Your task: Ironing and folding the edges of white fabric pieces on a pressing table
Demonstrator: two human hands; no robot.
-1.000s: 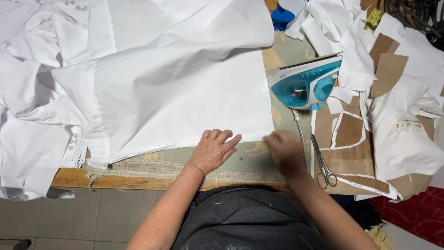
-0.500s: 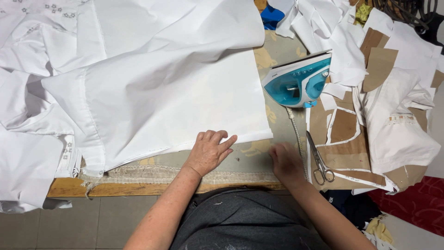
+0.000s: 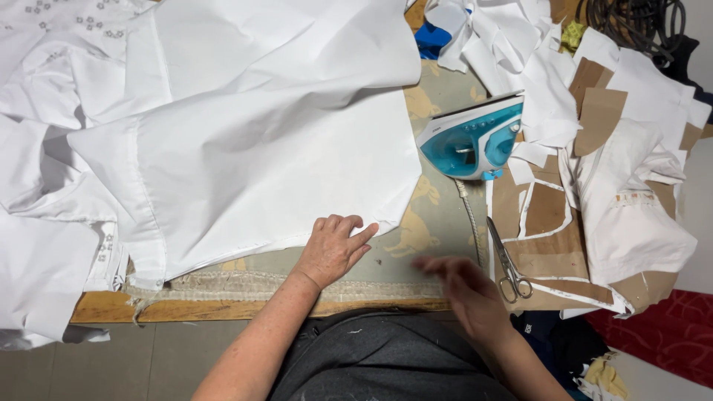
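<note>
White cloth (image 3: pixel 245 156): large garment piece spread across the left and centre of the frame, lower hem running along the near counter (image 3: pixel 223 306) edge; mostly flat, with folds left toward the upper left.
Left hand (image 3: pixel 332 249): lower centre, fingers spread, palm pressed flat on the cloth's lower right hem; grips nothing.
Right hand (image 3: pixel 464 286): lower centre-right, blurred, above the padded cover just right of the cloth; appears open and empty, touching nothing discernible.
Steam iron (image 3: pixel 475 137): teal and white, centre-right, lying on its side clear of the cloth; pressing apparently not begun here.
Scissors (image 3: pixel 506 263): lower right, beside the right hand, on brown paper patterns (image 3: pixel 546 208).
</note>
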